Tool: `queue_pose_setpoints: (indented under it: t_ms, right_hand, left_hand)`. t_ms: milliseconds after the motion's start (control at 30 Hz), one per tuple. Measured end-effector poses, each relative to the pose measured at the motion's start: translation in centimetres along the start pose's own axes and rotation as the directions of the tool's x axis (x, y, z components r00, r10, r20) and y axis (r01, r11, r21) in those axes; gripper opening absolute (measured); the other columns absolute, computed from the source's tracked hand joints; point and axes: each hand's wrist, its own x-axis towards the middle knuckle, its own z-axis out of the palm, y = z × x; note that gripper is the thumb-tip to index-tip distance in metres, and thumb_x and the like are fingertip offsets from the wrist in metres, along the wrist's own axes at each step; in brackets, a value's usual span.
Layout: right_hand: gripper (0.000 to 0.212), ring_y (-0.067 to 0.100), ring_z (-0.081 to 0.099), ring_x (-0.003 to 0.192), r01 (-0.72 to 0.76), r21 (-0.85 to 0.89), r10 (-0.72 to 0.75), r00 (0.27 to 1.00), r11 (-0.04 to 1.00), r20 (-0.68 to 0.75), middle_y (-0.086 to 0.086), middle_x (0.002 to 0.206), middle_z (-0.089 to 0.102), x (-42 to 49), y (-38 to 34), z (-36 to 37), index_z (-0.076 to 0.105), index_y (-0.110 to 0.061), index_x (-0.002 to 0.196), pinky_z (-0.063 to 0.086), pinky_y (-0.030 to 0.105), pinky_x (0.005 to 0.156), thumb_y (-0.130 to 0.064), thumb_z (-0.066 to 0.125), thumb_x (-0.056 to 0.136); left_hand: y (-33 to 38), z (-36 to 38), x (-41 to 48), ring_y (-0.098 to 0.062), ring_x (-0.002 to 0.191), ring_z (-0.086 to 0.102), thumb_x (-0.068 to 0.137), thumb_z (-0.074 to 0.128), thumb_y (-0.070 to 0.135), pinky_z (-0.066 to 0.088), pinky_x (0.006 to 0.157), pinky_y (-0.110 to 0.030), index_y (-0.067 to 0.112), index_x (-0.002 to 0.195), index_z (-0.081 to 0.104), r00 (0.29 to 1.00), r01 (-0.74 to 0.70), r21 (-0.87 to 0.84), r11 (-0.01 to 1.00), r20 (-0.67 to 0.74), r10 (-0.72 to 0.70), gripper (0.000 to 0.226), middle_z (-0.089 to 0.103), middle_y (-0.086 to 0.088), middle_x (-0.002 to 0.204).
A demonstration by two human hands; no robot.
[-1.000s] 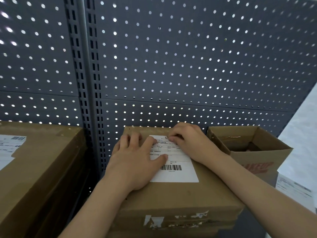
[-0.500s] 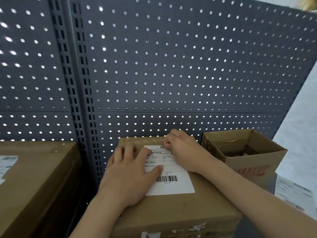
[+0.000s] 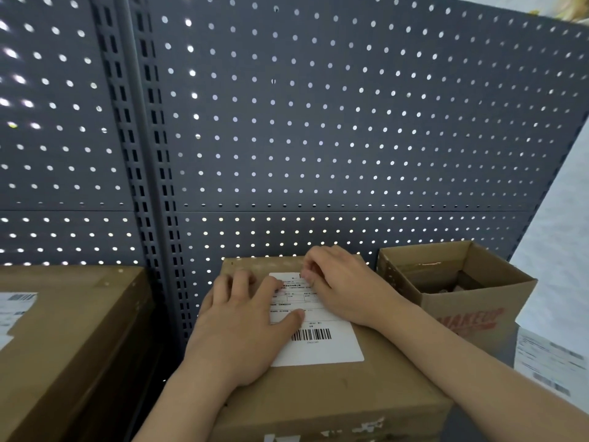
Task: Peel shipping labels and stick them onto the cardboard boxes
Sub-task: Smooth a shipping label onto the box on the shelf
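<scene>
Against grey pegboard (image 3: 350, 122), cardboard box (image 3: 334, 390) bearing label (image 3: 322, 350), open box (image 3: 468, 298) beside

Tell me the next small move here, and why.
Probably sweep the right hand toward you over the white rectangular shipping label, smoothing it onto the brown cardboard box: the left hand pins its left side, and the barcode end lies untouched.

MAKEUP stands in slanted red capitals on the front wall of the open cardboard box (image 3: 471, 323) at the right of the frame. The white shipping label (image 3: 318, 349) at centre carries a black barcode and lines of print too small to read. The second label (image 3: 16, 306) at the left edge and the paper sheet (image 3: 548, 362) at lower right show only blurred print.
</scene>
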Motion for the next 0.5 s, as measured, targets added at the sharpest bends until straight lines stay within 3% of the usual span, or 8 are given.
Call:
queue_pose_setpoints:
  t_ms: [100,133,267,500]
  right_hand:
    - [0.038,0.012,0.046,0.106,-0.023,0.068,0.021,1.000,0.997,0.022,-0.017,0.096,0.043,-0.28,0.26,-0.10,0.041,-0.030,0.132,0.039,0.042,0.097,-0.042,0.047,0.096]
    - [0.042,0.012,0.047,0.106,-0.022,0.074,0.021,1.000,0.997,0.016,-0.016,0.095,0.045,-0.30,0.31,-0.16,0.043,-0.029,0.135,0.040,0.042,0.097,-0.041,0.049,0.095]
    - [0.019,0.013,0.050,0.096,-0.012,0.056,0.013,1.000,0.998,-0.019,-0.012,0.086,0.048,-0.31,0.19,-0.26,0.068,-0.022,0.102,0.044,0.044,0.089,-0.034,0.054,0.097]
    - [0.019,0.012,0.053,0.088,0.037,0.024,-0.036,0.998,0.999,-0.060,-0.011,0.096,0.053,-0.70,0.12,-0.42,0.066,-0.021,0.100,0.045,0.039,0.081,-0.030,0.049,0.099]
  left_hand:
    - [0.00,-0.02,-0.02,-0.015,0.134,0.015,0.088,0.027,0.074,0.019,0.116,-0.037,0.048,0.141,0.025,1.000,-0.001,-0.002,1.000,-0.001,0.001,0.059,0.022,0.013,0.135]
    - [-0.04,0.00,-0.02,-0.016,0.134,0.015,0.088,0.027,0.074,0.019,0.116,-0.037,0.048,0.141,0.024,1.000,-0.001,-0.002,1.000,0.000,0.001,0.059,0.022,0.013,0.135]
    - [-0.08,0.06,-0.05,-0.015,0.133,0.016,0.088,0.027,0.074,0.020,0.115,-0.036,0.047,0.140,0.026,1.000,-0.001,0.002,1.000,-0.009,0.001,0.059,0.022,0.013,0.134]
    - [-0.06,0.02,0.06,-0.016,0.134,0.015,0.087,0.026,0.075,0.020,0.116,-0.037,0.047,0.141,0.025,1.000,0.001,0.009,1.000,0.001,-0.001,0.061,0.022,0.012,0.135]
